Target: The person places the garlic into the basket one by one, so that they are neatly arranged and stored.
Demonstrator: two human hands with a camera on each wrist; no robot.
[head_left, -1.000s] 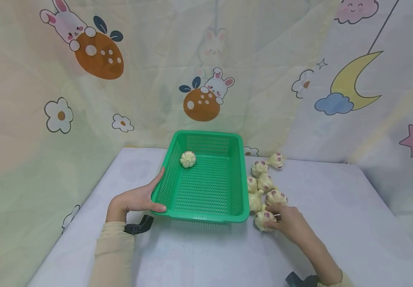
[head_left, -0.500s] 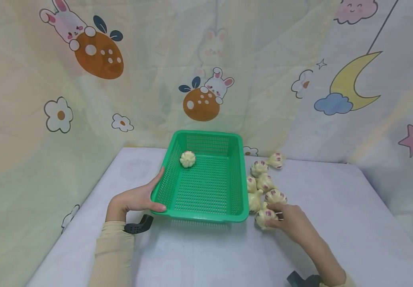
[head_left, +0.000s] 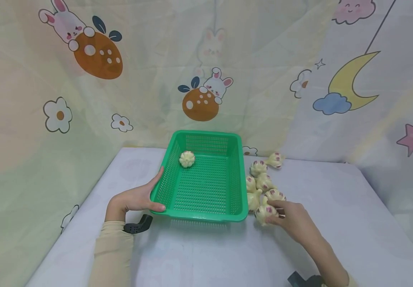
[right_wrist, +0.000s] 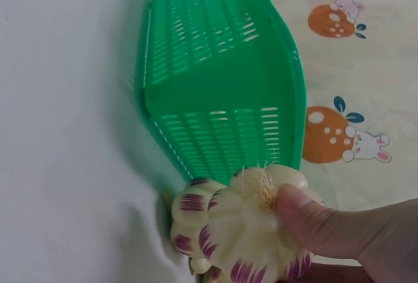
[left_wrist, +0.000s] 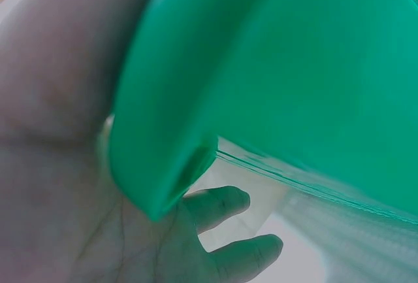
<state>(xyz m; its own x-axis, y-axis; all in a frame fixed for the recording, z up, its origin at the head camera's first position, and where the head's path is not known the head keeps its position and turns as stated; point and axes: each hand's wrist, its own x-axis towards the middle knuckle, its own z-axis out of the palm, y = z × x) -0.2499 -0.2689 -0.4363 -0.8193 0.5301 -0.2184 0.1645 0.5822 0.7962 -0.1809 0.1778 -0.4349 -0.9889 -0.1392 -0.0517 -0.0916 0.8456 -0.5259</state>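
My right hand (head_left: 292,219) pinches a garlic bulb (head_left: 263,215) between thumb and fingers, near the basket's front right corner. In the right wrist view, the thumb presses beside the root tuft of this purple-streaked garlic bulb (right_wrist: 241,231); another bulb (right_wrist: 189,224) shows behind it. At the front left corner of the green plastic basket (head_left: 206,217), my left hand (head_left: 136,199) grips the rim, with the thumb over the front edge. The left wrist view shows fingers (left_wrist: 245,257) below the rim of the basket (left_wrist: 163,133). One garlic bulb (head_left: 186,159) lies inside, towards the back left.
Several more garlic bulbs (head_left: 265,182) lie in a loose group along the basket's right side. The farthest bulb (head_left: 275,160) lies close to the back of the white-covered table (head_left: 321,187). A patterned cloth (head_left: 149,79) hangs behind and around the table.
My right hand has shifted slightly, and the garlic bulb it pinches has moved a little up and away from me. The left hand and the basket have stayed in place.
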